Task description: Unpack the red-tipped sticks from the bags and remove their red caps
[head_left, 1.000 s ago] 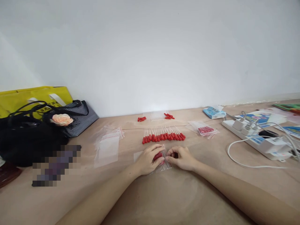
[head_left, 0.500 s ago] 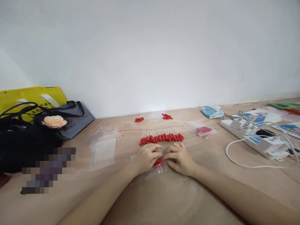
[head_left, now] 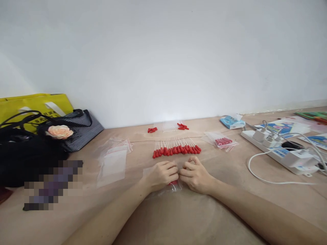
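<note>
My left hand (head_left: 163,174) and my right hand (head_left: 195,175) meet at the middle of the table, fingers curled in. Both are closed on a clear zip bag (head_left: 175,188) with something red inside; the fingers cover most of it. Just beyond them lies a row of red-tipped thin white sticks (head_left: 176,149), tips toward me. A filled zip bag (head_left: 222,141) with red pieces rests to the right of the row. Flat, clear zip bags (head_left: 112,163) lie overlapping to the left.
Small red piles (head_left: 152,130) sit near the wall. At right are a blue tissue pack (head_left: 232,121), a white power strip (head_left: 278,153) with cables, and printed sheets (head_left: 277,126). A striped bag (head_left: 84,131), a yellow bag (head_left: 58,102) and a black bag (head_left: 25,160) stand at left.
The fingers of both hands have curled in more tightly over the bag, covering more of the red inside. The surrounding objects have stayed in place.
</note>
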Available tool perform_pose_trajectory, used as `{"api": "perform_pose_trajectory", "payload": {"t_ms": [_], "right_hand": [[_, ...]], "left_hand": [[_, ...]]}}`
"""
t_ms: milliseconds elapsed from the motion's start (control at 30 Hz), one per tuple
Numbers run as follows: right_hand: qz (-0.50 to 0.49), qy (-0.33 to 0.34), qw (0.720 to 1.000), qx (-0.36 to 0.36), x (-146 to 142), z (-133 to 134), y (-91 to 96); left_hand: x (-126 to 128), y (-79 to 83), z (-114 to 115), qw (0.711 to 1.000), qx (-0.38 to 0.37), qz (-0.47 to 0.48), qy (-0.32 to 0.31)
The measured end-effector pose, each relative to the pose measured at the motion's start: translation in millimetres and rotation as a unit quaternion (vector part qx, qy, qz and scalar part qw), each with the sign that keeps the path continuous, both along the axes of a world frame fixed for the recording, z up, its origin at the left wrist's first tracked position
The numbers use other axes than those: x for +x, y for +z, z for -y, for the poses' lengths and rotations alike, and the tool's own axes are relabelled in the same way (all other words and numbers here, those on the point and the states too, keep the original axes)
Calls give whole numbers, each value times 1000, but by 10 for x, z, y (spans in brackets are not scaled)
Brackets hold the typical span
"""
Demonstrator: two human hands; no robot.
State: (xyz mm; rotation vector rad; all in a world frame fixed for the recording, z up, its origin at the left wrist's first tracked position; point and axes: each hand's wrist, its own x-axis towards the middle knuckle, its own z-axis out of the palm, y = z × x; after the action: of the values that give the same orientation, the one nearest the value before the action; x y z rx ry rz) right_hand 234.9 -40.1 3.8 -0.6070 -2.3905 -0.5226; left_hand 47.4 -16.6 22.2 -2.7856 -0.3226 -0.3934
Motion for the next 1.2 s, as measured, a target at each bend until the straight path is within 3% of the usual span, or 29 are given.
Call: {"api": "perform_pose_trajectory", "payload": {"t_ms": [300, 433, 567, 700, 800, 933, 1067, 1200], "right_hand": [[38, -21, 994, -100, 118, -42, -20], [-8, 5, 978, -207, 211, -44, 16], [-107, 1, 940, -323, 173, -57, 17], [-174, -52, 883, -433, 86, -74, -22], [-181, -43, 837, -515, 70, -82, -29], [-141, -31, 843, -517, 65, -73, -2], [-181, -59, 856, -481, 15, -37, 3], [-216, -42, 836, -503, -44, -6, -14]], "left_hand": [[-209, 75, -75, 988, -126, 81, 26], [-317, 39, 56, 957, -211, 159, 117], [-388, -15, 338, 921, -286, 143, 220], [-427, -48, 461, 901, -339, 113, 246], [-418, -63, 434, 892, -349, 121, 261], [-389, -80, 398, 887, -346, 144, 268], [-369, -67, 417, 885, -349, 165, 261], [-366, -44, 436, 879, -367, 169, 253]]}}
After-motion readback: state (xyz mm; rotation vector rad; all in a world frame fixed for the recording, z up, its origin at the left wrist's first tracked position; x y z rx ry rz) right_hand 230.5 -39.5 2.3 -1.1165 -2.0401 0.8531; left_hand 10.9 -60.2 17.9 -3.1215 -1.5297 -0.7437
